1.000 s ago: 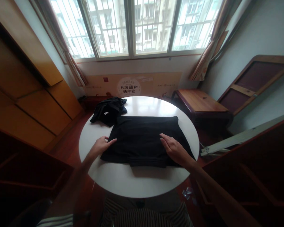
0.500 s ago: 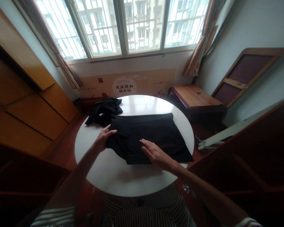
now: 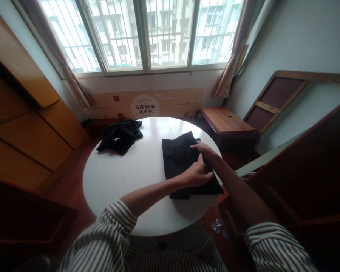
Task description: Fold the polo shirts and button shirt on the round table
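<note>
A black garment (image 3: 177, 156) lies folded on the right side of the round white table (image 3: 124, 189), its left part doubled over onto the right. My left hand (image 3: 197, 174) reaches across to the garment's right side, thumb and fingers closed on the layer folded over. Just beyond it, my right hand (image 3: 205, 150) grips the same cloth near its far right edge, fingertips lying over the fabric. The cloth between and beneath both hands is partly hidden. A second black garment (image 3: 120, 136) sits crumpled at the table's far left, with a small white label showing.
Behind the table, a printed banner (image 3: 110, 105) runs below barred windows (image 3: 167, 34). A low wooden table (image 3: 229, 119) stands at the back right. Orange-brown cabinets (image 3: 22, 147) line the left, and dark red wooden furniture (image 3: 300, 181) rises close on the right.
My left hand has carried the garment's left end over to the right, doubling the cloth. My right hand went from lying flat on the cloth to its far right edge.
</note>
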Motion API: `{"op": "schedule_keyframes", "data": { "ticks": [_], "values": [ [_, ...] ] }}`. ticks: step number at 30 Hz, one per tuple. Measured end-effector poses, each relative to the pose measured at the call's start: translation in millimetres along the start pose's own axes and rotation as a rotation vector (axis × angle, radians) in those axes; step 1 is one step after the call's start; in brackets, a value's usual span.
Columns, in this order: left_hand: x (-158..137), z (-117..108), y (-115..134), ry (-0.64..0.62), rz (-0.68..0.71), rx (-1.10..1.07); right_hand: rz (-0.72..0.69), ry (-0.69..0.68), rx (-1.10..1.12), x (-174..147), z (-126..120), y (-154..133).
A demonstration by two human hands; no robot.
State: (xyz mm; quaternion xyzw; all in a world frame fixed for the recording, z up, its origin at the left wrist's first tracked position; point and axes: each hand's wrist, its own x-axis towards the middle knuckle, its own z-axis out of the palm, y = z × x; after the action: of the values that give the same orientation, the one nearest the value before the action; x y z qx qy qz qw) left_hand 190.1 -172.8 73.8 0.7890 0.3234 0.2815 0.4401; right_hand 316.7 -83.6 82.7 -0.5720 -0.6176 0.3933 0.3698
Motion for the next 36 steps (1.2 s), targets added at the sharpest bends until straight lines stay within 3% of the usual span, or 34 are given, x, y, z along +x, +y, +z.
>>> {"op": "schedule_keyframes", "data": {
  "ticks": [4, 9, 14, 19, 21, 23, 27, 30, 33, 36],
  "values": [
    [-42.7, -1.2, 2.6, -0.027, 0.180, 0.352, 0.092, 0.016, 0.074, -3.8, -4.4, 23.1],
    [-92.3, -8.3, -22.2, -0.003, 0.127, 0.773, 0.185, 0.073, 0.373, -8.3, -16.1, 37.8],
    [-104.0, -6.6, -41.8, -0.098, 0.169, 0.945, 0.196, -0.068, 0.371, -26.6, -22.5, 32.4],
    [-105.8, -1.1, -40.7, -0.063, 0.269, 1.194, 0.058, -0.174, 0.253, -56.7, -28.7, 33.0],
    [-108.8, 5.8, -40.2, -0.040, 0.311, 1.249, 0.064, -0.172, 0.190, -61.9, -33.9, 37.6],
    [-113.1, 12.7, -38.4, -0.020, 0.356, 1.250, 0.163, -0.162, 0.125, -61.2, -39.8, 43.8],
    [-118.0, 6.1, -27.1, 0.020, 0.397, 0.965, 0.307, -0.054, -0.078, -44.0, -47.7, 57.1],
    [-105.0, -27.6, -20.4, 0.145, 0.196, 0.705, 0.215, 0.132, -0.176, -20.5, -46.9, 61.2],
    [-76.3, -71.9, -28.9, 0.320, -0.203, 0.540, 0.209, 0.142, -0.149, 5.7, -41.3, 56.6],
    [-51.4, -100.8, -49.7, 0.231, -0.586, 0.176, 0.282, 0.088, -0.100, 27.7, -32.7, 49.5]
  ]
}}
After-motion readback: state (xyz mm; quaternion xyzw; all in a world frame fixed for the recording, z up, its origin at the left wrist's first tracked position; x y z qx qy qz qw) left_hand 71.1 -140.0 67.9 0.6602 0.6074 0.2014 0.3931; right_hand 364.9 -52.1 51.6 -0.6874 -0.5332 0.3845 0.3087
